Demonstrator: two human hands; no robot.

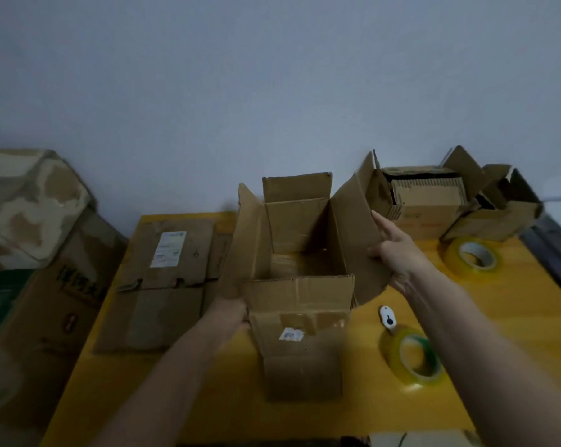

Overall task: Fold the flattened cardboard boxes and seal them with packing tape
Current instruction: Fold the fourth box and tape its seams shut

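Seen from above, a person's left hand (232,312) grips the near left corner of an opened cardboard box (301,275), fingers curled round the cardboard where the left flap meets the near wall. The right hand (393,253) grasps the box's right flap, thumb on its inner face and the other fingers hidden behind the board. The box stands upright at the middle of a yellow table (498,317), all four top flaps raised or splayed outward and its brown interior visible; a small white label shows on the near wall.

Just left of it, a flattened cardboard box (163,285) with a white shipping label lies flat on the table. Near the right forearm, a roll of clear packing tape (413,358) stands tilted, with a small white cutter (387,316) lying just beside it. A second tape roll (472,258) lies farther back on the right.

Against the pale wall at the back right stand two more open boxes (424,201), one packed with flattened cardboard. Off the table's left edge, large cartons (30,269) are stacked, the top one torn and worn.
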